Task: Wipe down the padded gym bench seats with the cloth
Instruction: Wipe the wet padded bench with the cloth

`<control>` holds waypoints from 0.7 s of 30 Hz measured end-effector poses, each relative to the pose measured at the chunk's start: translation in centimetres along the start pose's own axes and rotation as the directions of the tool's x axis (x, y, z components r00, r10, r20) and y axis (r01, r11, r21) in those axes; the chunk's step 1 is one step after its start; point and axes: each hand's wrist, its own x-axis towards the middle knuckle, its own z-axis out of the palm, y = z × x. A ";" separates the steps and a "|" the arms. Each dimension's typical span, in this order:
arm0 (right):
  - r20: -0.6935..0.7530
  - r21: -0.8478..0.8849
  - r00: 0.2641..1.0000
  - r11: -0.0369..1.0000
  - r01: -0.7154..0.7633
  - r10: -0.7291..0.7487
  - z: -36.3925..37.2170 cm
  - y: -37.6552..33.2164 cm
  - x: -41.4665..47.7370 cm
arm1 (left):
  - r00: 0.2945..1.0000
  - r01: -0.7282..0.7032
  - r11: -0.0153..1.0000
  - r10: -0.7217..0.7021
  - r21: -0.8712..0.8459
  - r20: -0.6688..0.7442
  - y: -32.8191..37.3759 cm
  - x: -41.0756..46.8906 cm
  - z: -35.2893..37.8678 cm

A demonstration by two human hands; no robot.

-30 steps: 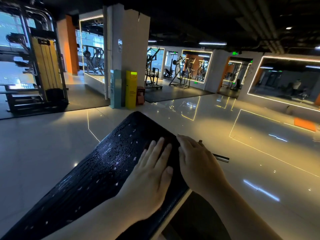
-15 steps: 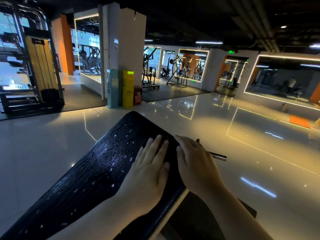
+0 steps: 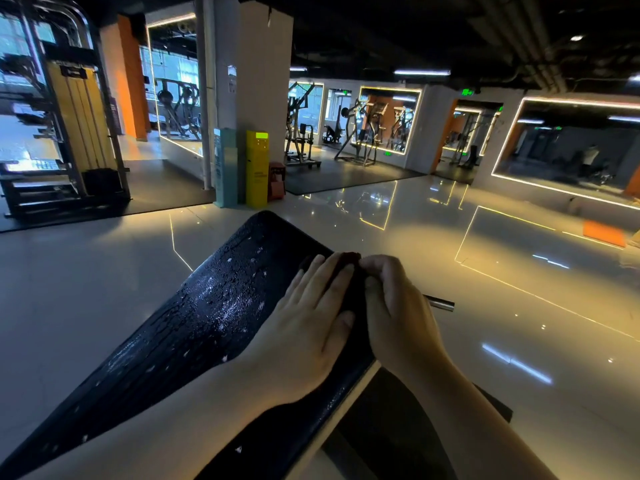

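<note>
The fingers (image 3: 375, 264) of the right hand (image 3: 398, 313) are being curled around a bunched edge of the dark cloth (image 3: 350, 257), which is lying at twelve o'clock of both hands, near the far end of the bench (image 3: 207, 306). The fingers (image 3: 327, 277) of the left hand (image 3: 308, 334) are being held straight and close together, pressed flat; how far the cloth reaches beneath them cannot be told. Droplets are glistening at nine o'clock, so the cloth should be spread flat, then drawn that way in overlapping, evenly pressed strokes.
</note>
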 end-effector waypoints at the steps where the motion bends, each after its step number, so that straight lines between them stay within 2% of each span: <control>1: -0.004 0.032 1.000 0.999 -0.009 0.009 0.1 0.2 0.0 | 1.000 -0.017 1.000 0.017 -0.001 0.026 -0.3 -0.8 -0.1; 4: -0.007 0.119 1.000 0.993 -0.018 0.019 0.3 0.7 0.2 | 0.997 0.011 1.000 -0.009 -0.022 0.080 -2.4 -1.4 -0.6; 7: -0.007 0.156 0.999 0.987 -0.038 0.040 0.6 0.8 0.3 | 0.992 0.119 0.991 -0.117 -0.053 0.048 -3.1 0.5 -0.6; 9: -0.026 0.210 0.998 0.977 -0.048 0.055 0.6 0.8 0.2 | 0.984 0.177 0.984 -0.177 -0.006 0.039 -2.2 1.4 -0.3; 11: -0.060 0.311 0.995 0.949 -0.054 0.076 0.6 0.8 0.0 | 0.991 0.127 0.991 -0.129 0.046 0.034 -0.7 0.9 -0.1; 14: -0.085 0.449 0.992 0.892 -0.048 0.096 0.7 0.9 -0.1 | 0.995 -0.079 0.996 0.077 0.039 0.058 1.3 -1.5 -0.1; 17: -0.010 0.561 0.993 0.823 -0.094 0.121 0.5 1.2 -0.1 | 0.966 -0.240 0.968 0.230 0.070 0.119 0.9 -4.0 -0.2; 19: 0.058 0.654 0.991 0.745 -0.132 0.124 0.3 1.4 -0.2 | 0.969 -0.216 0.972 0.201 0.093 0.145 0.1 -4.5 -0.2; 21: 0.093 0.703 0.986 0.693 -0.162 0.137 0.1 1.4 -0.2 | 0.990 -0.075 0.995 0.066 0.065 0.125 -0.1 -3.3 -0.4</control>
